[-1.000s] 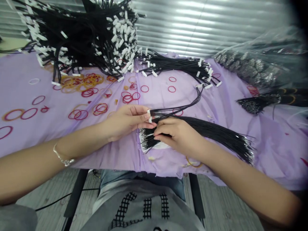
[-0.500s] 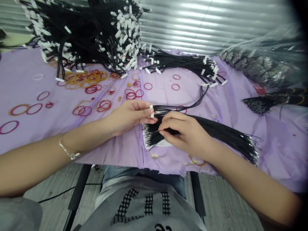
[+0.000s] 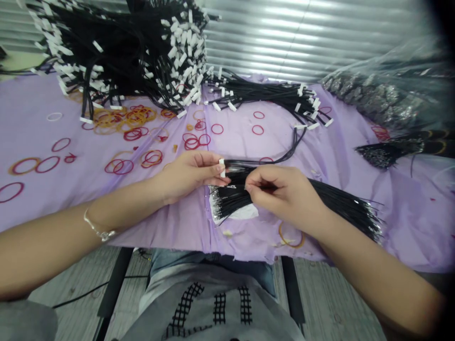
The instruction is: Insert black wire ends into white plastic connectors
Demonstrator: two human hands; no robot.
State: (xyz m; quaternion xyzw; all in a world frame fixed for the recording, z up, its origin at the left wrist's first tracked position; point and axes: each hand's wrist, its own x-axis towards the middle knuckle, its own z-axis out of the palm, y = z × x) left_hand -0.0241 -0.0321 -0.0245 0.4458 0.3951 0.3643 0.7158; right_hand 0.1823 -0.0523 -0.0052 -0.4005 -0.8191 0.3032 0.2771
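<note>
A small white connector (image 3: 222, 168) is pinched between the thumb and fingers of my left hand (image 3: 197, 174). Black wires (image 3: 263, 162) run from it to the right and curve up to another white connector (image 3: 300, 127). My right hand (image 3: 280, 192) has thumb and forefinger pressed together over a bundle of loose black wires (image 3: 231, 201) with silvery tips; a thin black wire appears to be in the pinch. The bundle lies partly on a white sheet (image 3: 245, 212), and my right hand hides its middle.
A tall heap of black cables (image 3: 117, 52) with white connectors stands back left, with a smaller cable pile (image 3: 263, 90) beside it. Red and yellow rubber bands (image 3: 135, 116) are scattered on the purple cloth (image 3: 170, 222). Plastic-wrapped bundles (image 3: 377, 99) lie at the right.
My right hand has moved slightly right, away from the connector, uncovering more of the wire bundle and white sheet. My left hand stays on the connector, nearly still.
</note>
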